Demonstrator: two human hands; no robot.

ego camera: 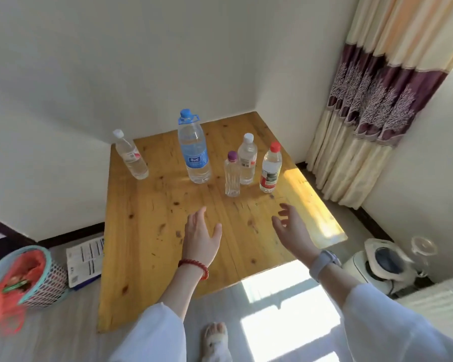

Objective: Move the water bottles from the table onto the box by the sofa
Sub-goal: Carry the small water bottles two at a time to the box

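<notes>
Head view shows the left hand (200, 237) and right hand (293, 229) spread and empty above the worktop (147, 231). Five water bottles (232, 175) stand upright at twelve o'clock; each hand would best wrap a near bottle's waist, lifting straight.

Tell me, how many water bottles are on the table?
5, all upright: white-capped bottle far left, big blue-capped bottle middle, then purple-capped bottle, another white-capped one behind it, red-capped bottle rightmost. None seem hidden.
</notes>
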